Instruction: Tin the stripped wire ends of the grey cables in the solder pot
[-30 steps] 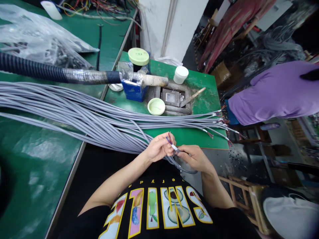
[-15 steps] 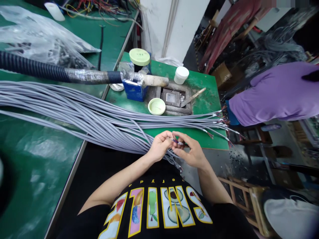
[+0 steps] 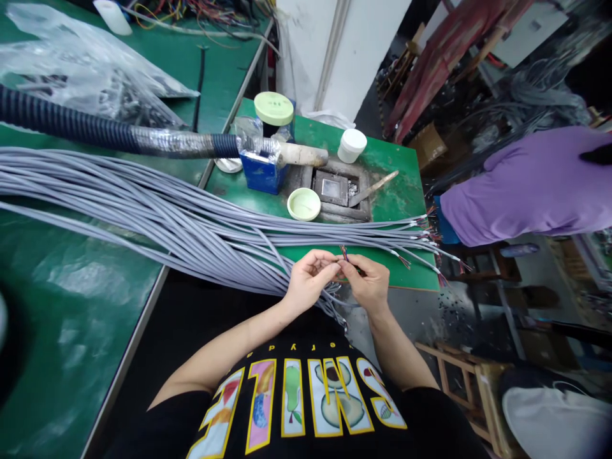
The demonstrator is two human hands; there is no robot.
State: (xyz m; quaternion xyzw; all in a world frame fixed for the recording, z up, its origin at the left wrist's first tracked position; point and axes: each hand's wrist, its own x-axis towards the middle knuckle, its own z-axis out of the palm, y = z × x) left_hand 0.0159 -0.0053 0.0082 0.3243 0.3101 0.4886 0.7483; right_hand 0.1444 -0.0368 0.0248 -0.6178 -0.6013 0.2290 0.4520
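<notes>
I'm pinching thin wires [image 3: 344, 252] between narrowed fingertips of left hand [image 3: 308, 278] and right hand [image 3: 371, 280]; grey cables [image 3: 205, 233] lying just beyond fingers.

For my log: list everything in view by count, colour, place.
benches: two, green, left and centre
cables: many, grey, left to centre
wires: several, multicoloured, centre
hose: one, black, upper left
plastic: uncounted, clear, upper left
box: one, blue, upper centre
lid: one, green, upper centre
tub: one, white, upper centre
dish: one, pale green, centre
metal unit: one, grey, centre
flat stick: one, brownish, centre
co-worker: one, purple top, right
clutter: uncounted, mixed, right
left hand, right hand: one each, bare, centre
</notes>
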